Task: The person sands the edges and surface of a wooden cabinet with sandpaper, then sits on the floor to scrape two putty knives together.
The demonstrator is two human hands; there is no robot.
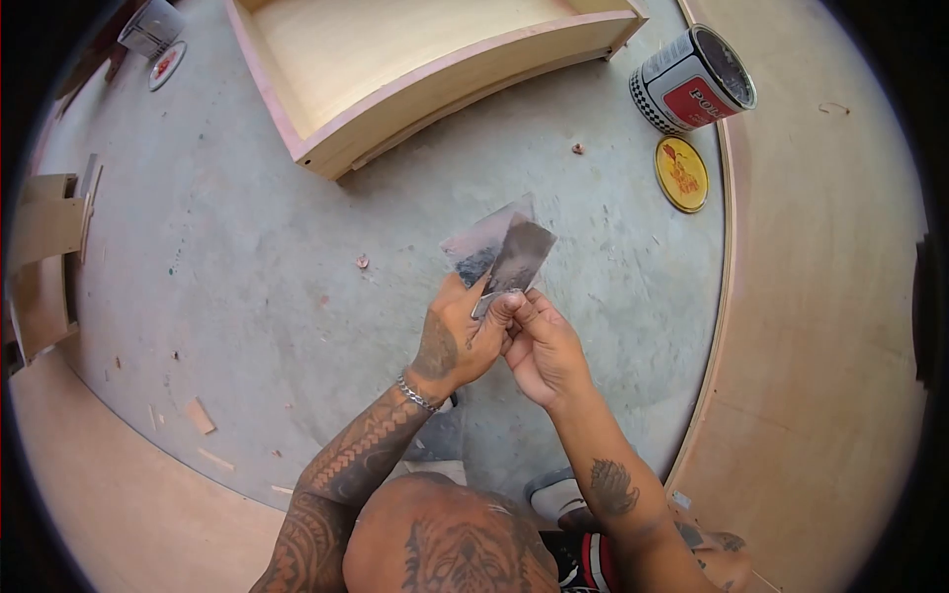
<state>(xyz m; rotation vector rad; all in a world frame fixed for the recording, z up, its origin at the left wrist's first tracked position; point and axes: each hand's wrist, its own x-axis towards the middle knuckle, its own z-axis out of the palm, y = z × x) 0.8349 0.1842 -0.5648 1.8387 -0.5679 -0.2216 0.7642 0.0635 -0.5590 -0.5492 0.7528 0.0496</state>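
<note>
Two thin, flat metal scraper blades (522,259) overlap in front of me, fanned at different angles. One is dark grey; the other, behind it, is paler and shiny with dark smears. My left hand (450,338), with a chain bracelet at the wrist, is closed around their lower part. My right hand (544,348) is closed in a pinch at the near end of the darker blade, its thumb and fingertips touching my left hand. The hands hide the near ends of both blades.
An open-topped wooden box piece (455,74) with a curved front lies ahead. At the right stand a labelled can (682,89) and its yellow lid (682,175). Another can (150,28) is far left. Wooden pieces (49,232) lie left; scraps dot the grey floor (267,296).
</note>
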